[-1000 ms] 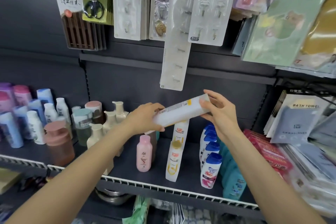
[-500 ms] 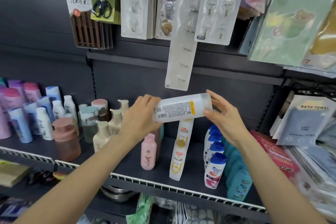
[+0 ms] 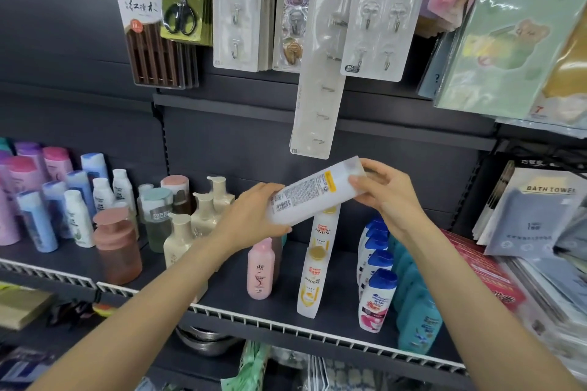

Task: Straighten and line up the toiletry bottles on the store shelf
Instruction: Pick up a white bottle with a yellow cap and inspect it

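Observation:
A white Pantene bottle (image 3: 313, 194) lies nearly sideways in the air above the shelf, its back label with a barcode facing me. My left hand (image 3: 254, 216) grips its lower end. My right hand (image 3: 386, 194) holds its upper end with curled fingers. Below them two more white Pantene bottles (image 3: 313, 279) stand one behind the other on the dark shelf (image 3: 222, 279). A pink bottle (image 3: 260, 270) stands to their left. A row of white bottles with blue caps (image 3: 376, 298) and a row of teal bottles (image 3: 419, 320) stand to their right.
Cream pump bottles (image 3: 203, 216), a brown pump jar (image 3: 117, 247) and several blue, pink and white bottles (image 3: 47, 200) fill the shelf's left part. Bath towel packs (image 3: 540, 216) lie at right. Hook cards (image 3: 317, 57) and scissors (image 3: 181, 9) hang above. A white wire rail (image 3: 286, 327) edges the shelf front.
The held bottle has tilted, its right end now higher and its left end lower. My right hand's fingers have curled round the upper end. The camera has shifted a little.

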Demonstrator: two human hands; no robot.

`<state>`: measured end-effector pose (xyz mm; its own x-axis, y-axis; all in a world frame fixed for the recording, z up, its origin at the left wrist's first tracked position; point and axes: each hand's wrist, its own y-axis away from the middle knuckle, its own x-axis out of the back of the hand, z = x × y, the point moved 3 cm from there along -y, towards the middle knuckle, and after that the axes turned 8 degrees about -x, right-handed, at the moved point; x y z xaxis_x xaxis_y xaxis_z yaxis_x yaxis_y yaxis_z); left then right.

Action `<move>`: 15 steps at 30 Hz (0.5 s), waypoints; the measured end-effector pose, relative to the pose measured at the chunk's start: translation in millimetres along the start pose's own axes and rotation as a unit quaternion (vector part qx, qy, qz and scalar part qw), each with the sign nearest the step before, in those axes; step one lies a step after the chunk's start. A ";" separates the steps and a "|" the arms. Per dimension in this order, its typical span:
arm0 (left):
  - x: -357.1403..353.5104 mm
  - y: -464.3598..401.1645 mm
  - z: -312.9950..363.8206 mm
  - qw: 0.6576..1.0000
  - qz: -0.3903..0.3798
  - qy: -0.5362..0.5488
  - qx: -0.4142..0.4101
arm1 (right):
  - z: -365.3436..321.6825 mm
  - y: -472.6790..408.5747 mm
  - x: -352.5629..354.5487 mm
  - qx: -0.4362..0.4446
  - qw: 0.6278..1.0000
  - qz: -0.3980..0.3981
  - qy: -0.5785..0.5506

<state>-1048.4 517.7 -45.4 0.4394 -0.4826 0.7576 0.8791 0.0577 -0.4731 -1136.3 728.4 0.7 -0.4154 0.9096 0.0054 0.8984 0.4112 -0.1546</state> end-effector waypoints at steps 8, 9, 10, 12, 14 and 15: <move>0.3 -10.2 13.6 0.987 0.055 -0.147 0.030 | -17.4 -15.1 -9.6 -0.035 0.996 0.077 0.024; 1.9 -11.1 13.4 0.987 0.057 -0.146 0.025 | -17.9 -14.9 -8.8 -0.039 0.996 0.074 0.031; 3.4 -11.6 12.3 0.990 0.056 -0.132 0.020 | -18.1 -14.2 -7.6 -0.039 0.997 0.064 0.033; 5.8 -13.3 8.5 0.996 0.058 -0.068 0.002 | -17.8 -13.8 -6.0 -0.029 0.999 0.022 0.015; 5.9 -15.6 4.3 0.999 0.039 0.014 -0.011 | -16.2 -14.4 -5.8 -0.022 0.999 -0.029 -0.022; 4.8 -17.2 1.6 0.998 0.021 0.056 -0.013 | -15.8 -15.1 -6.4 -0.023 0.998 -0.051 -0.040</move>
<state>-1061.1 515.8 -32.9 0.4511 -0.5752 0.6824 0.8545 0.0579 -0.5162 -1145.0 717.3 18.6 -0.5139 0.8557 -0.0607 0.8554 0.5057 -0.1120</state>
